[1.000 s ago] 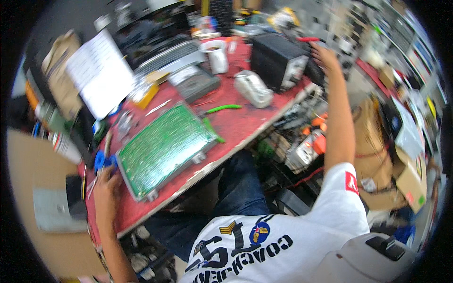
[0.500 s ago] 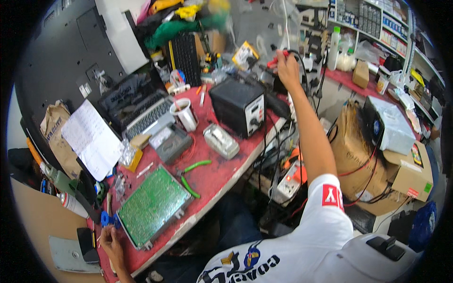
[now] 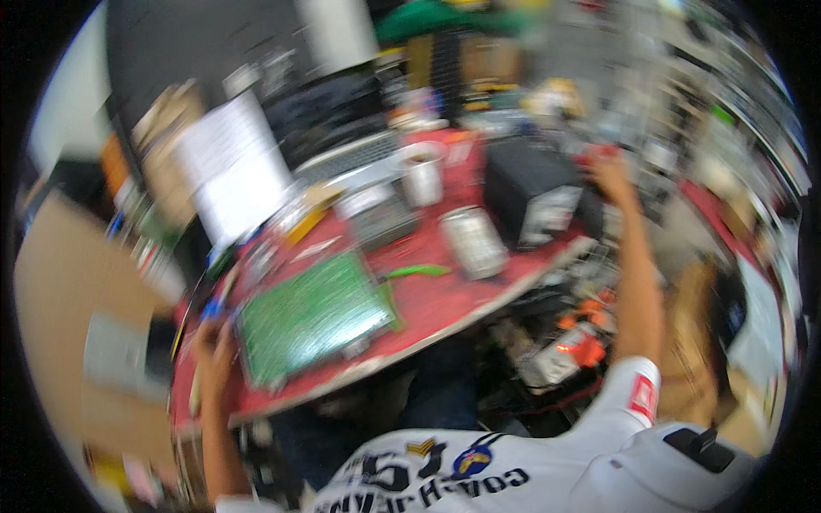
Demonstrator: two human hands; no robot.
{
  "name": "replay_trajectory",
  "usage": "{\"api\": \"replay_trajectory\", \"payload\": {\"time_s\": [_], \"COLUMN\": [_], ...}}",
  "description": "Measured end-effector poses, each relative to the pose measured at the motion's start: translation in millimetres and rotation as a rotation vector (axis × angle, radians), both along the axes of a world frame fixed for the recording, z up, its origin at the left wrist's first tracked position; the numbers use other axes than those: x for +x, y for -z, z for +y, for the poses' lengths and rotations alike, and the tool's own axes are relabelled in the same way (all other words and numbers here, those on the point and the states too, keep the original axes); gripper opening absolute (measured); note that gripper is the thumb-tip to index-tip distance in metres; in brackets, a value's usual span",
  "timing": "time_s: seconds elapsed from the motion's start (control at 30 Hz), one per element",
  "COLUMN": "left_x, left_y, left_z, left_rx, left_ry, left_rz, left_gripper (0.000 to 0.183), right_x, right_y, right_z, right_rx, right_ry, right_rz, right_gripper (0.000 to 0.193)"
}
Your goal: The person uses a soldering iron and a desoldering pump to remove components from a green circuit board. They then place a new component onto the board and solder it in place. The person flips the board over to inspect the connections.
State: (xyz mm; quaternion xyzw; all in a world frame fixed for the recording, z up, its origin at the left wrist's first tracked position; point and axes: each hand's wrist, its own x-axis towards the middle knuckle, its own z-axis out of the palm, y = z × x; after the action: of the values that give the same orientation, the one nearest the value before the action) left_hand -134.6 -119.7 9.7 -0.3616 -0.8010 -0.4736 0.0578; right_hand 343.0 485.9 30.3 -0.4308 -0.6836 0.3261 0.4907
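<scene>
My right hand (image 3: 609,175) is stretched out to the far right, beyond a black box-shaped device (image 3: 522,184) with a pale front panel. Its fingers are closed around a small red thing (image 3: 592,156), too blurred to name. My left hand (image 3: 212,352) is at the left end of the red table (image 3: 445,321), just beside a green circuit board (image 3: 312,316) in a metal frame. Motion smears the left fingers, so their grip cannot be told. A small blue part (image 3: 212,308) lies by the left fingertips. Green-handled pliers (image 3: 417,271) rest against the board's right side.
Behind the board are a laptop (image 3: 342,154), a white mug (image 3: 421,175), a grey box (image 3: 376,214) and a pale oblong case (image 3: 473,244). Written paper (image 3: 235,171) leans at the left. Below the table's right edge, a power strip (image 3: 560,355) sits among cables; cardboard (image 3: 684,342) stands farther right.
The view has swung, shifting the table rightward in the picture and blurring it. My right hand, with the red thing, has come lower and closer to the black device. My left hand stays by the board.
</scene>
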Motion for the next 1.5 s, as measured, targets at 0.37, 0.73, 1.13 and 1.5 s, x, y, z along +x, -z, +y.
{"api": "replay_trajectory", "payload": {"time_s": [0.37, 0.73, 1.13, 1.5], "left_x": [1, 13, 8, 3], "left_y": [-5, 6, 2, 2], "left_z": [17, 24, 24, 26], "left_rx": [0.112, 0.124, 0.012, 0.015], "left_ry": [0.259, 0.493, 0.583, 0.634], "left_rz": [-0.039, 0.215, 0.222, 0.211], "left_gripper": [0.011, 0.007, 0.009, 0.010], "right_x": [82, -192, -244, -251], "right_y": [-83, 12, 25, 27], "right_z": [-37, -402, -451, -450], "right_rx": [0.531, 0.400, 0.359, 0.415], "right_ry": [0.036, -0.573, -0.723, -0.708], "right_rz": [-0.165, 0.169, 0.053, 0.018], "right_gripper": [0.040, 0.030, 0.020, 0.021]}}
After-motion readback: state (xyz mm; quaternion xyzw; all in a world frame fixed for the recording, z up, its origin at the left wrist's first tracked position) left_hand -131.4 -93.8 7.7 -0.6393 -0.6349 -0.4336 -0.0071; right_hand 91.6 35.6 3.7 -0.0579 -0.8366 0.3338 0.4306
